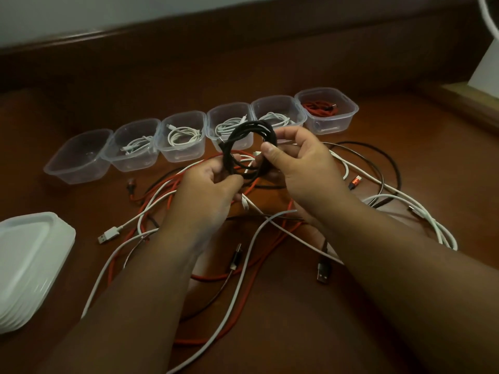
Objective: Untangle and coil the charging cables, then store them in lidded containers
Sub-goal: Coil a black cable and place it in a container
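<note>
**Black cable held as a coil above the tangle**

Both hands hold a black cable (244, 143) wound into a round coil, raised upright over the brown bench (405, 306). The left hand (208, 190) grips the lower left part of the coil, fingers curled round the strands. The right hand (299, 160) pinches the right side of the loop between thumb and fingers — the thumb lies across the front of the strands.

Beneath the hands lies a loose tangle of cables (243, 238) — white, red and black ones crossing each other, with several plugs lying free at the edges.

Behind the coil stands a row of six clear containers, all without lids, side by side:
- the leftmost container (78, 160) holds nothing;
- the next four containers (205, 133) each hold a coiled white cable;
- the rightmost container (328, 112) holds a coiled red cable (320, 107).

The black coil shows in front of the fourth and fifth containers, but it is in the hands, not inside either.

At the left edge of the bench sits a stack of whitish lids (29, 263), well apart from the row.
</note>
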`<control>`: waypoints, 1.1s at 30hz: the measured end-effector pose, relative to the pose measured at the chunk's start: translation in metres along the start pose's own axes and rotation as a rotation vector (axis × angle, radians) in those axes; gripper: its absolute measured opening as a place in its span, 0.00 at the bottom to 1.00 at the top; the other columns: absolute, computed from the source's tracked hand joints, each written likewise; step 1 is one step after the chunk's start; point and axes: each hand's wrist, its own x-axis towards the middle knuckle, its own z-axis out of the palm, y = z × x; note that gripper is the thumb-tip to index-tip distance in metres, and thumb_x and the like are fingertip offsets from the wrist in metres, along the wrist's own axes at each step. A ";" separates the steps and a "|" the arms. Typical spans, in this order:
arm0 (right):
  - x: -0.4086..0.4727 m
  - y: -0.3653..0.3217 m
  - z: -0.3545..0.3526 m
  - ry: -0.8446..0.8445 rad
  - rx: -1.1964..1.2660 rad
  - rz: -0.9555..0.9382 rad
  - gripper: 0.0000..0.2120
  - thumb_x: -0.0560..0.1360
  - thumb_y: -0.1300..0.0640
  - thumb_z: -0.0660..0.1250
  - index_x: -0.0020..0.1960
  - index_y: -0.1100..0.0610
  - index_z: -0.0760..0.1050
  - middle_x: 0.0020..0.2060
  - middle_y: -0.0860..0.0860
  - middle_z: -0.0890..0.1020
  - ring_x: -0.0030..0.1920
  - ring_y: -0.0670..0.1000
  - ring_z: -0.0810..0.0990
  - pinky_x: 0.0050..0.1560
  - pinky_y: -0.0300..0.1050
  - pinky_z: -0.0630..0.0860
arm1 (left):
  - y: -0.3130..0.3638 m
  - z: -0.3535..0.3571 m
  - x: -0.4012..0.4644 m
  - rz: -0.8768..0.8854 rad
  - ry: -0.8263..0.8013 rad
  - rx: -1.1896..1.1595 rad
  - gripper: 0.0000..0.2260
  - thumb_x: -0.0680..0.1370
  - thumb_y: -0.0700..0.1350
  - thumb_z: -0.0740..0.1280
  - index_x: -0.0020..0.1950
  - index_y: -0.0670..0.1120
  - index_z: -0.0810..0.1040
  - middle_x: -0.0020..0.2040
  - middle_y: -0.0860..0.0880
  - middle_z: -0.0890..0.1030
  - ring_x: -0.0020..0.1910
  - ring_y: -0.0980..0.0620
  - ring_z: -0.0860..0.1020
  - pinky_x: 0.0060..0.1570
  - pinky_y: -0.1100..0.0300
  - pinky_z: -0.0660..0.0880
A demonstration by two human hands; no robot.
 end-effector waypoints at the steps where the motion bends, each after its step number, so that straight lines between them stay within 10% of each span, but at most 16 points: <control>1: 0.001 0.000 0.000 -0.005 0.001 0.012 0.10 0.79 0.62 0.67 0.59 0.55 0.74 0.46 0.54 0.85 0.48 0.50 0.86 0.49 0.48 0.83 | 0.000 -0.001 0.000 0.017 -0.011 0.026 0.12 0.76 0.42 0.67 0.47 0.60 0.83 0.43 0.47 0.85 0.40 0.54 0.81 0.48 0.50 0.79; 6: 0.002 -0.003 -0.002 -0.038 -0.006 0.050 0.09 0.80 0.62 0.65 0.59 0.56 0.75 0.47 0.54 0.84 0.47 0.49 0.86 0.43 0.41 0.82 | -0.007 -0.002 0.002 0.068 0.003 0.116 0.16 0.76 0.45 0.66 0.57 0.66 0.80 0.48 0.52 0.85 0.50 0.52 0.83 0.55 0.46 0.79; 10: 0.005 -0.007 -0.005 -0.006 0.014 0.049 0.07 0.80 0.62 0.64 0.57 0.55 0.75 0.47 0.52 0.82 0.43 0.48 0.86 0.42 0.43 0.82 | -0.004 0.003 0.003 -0.087 -0.049 -0.202 0.15 0.81 0.36 0.61 0.63 0.49 0.79 0.37 0.54 0.81 0.36 0.58 0.76 0.40 0.62 0.73; 16: 0.009 -0.007 -0.007 0.013 0.122 0.164 0.05 0.81 0.61 0.62 0.55 0.56 0.75 0.45 0.54 0.80 0.43 0.51 0.83 0.41 0.43 0.82 | 0.003 -0.002 -0.001 -0.054 -0.245 -0.291 0.15 0.84 0.39 0.56 0.64 0.52 0.77 0.32 0.53 0.66 0.31 0.56 0.64 0.33 0.63 0.65; 26: 0.001 -0.007 -0.003 -0.162 0.476 0.288 0.04 0.81 0.62 0.60 0.50 0.59 0.73 0.34 0.50 0.82 0.40 0.48 0.84 0.43 0.40 0.78 | 0.003 0.006 -0.006 0.088 -0.111 -0.285 0.10 0.74 0.45 0.71 0.54 0.46 0.82 0.34 0.55 0.80 0.29 0.59 0.71 0.32 0.66 0.69; 33: -0.003 -0.005 0.002 -0.202 0.352 0.238 0.09 0.79 0.70 0.61 0.53 0.60 0.76 0.47 0.57 0.82 0.48 0.53 0.84 0.51 0.46 0.83 | -0.001 0.004 -0.001 0.081 0.046 -0.288 0.08 0.76 0.41 0.72 0.53 0.52 0.81 0.41 0.50 0.84 0.35 0.55 0.81 0.36 0.62 0.76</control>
